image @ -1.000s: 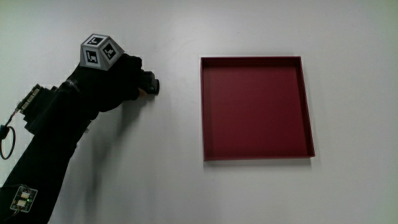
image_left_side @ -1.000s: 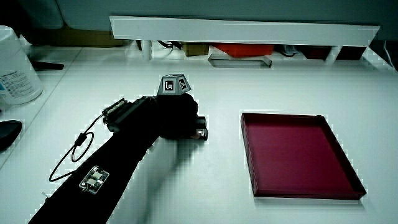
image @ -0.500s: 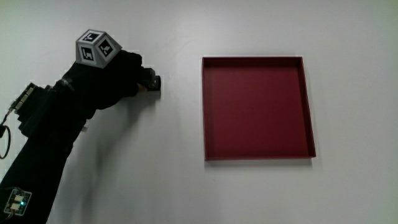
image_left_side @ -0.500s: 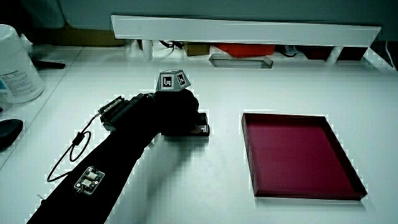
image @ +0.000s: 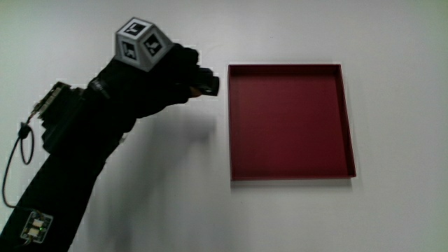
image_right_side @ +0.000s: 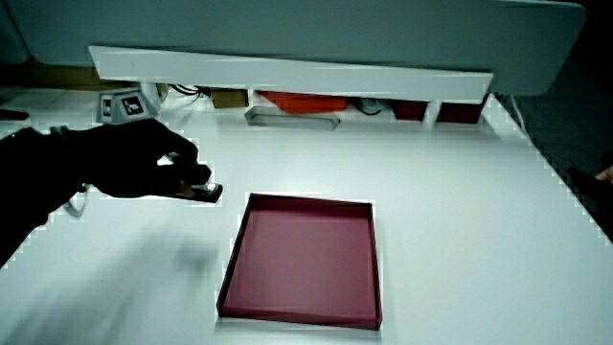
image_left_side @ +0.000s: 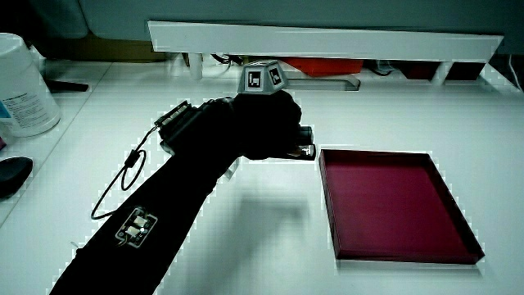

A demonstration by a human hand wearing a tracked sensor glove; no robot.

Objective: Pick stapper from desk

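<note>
The hand (image: 178, 77) in its black glove is shut on a small dark stapler (image: 208, 83), whose end sticks out past the fingers. It holds the stapler above the white table, beside the red tray (image: 287, 168) and close to the tray's corner farthest from the person. A shadow lies on the table under the hand. In both side views the hand (image_left_side: 270, 131) (image_right_side: 158, 168) and the stapler (image_left_side: 303, 150) (image_right_side: 203, 191) hang clear of the table surface. Most of the stapler is hidden inside the grip.
The shallow square red tray (image_left_side: 393, 254) (image_right_side: 297, 311) holds nothing. A white container (image_left_side: 20, 86) stands at the table's edge in a side view. A low white partition (image_left_side: 327, 37) (image_right_side: 287, 77) runs along the table.
The hand has lifted the stapler off the table and carried it toward the red tray; the forearm has come along with it.
</note>
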